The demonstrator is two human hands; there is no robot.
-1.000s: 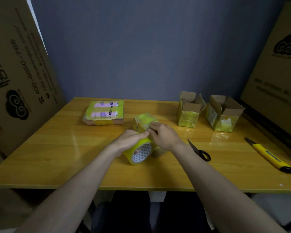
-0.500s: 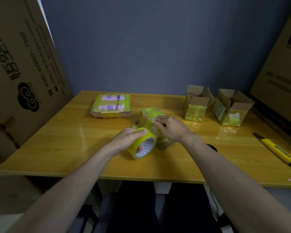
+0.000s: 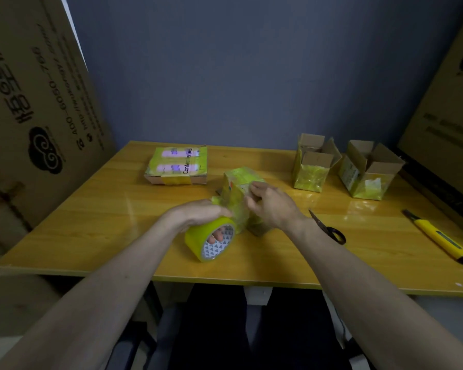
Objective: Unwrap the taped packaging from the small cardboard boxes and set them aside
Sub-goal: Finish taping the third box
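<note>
While left hand (image 3: 198, 213) grips tape roll (image 3: 210, 241) lower than before, right hand (image 3: 271, 205) pinches wrapped box (image 3: 239, 180)

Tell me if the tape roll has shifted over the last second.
Yes. The tape roll, gripped by the left hand, has pulled left, away from the scissors.

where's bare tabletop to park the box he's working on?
Free: left of the left hand, below the flat taped package; also between scissors and utility knife. Crowded: back right by two open boxes, and mid-table round the tape roll.
</note>
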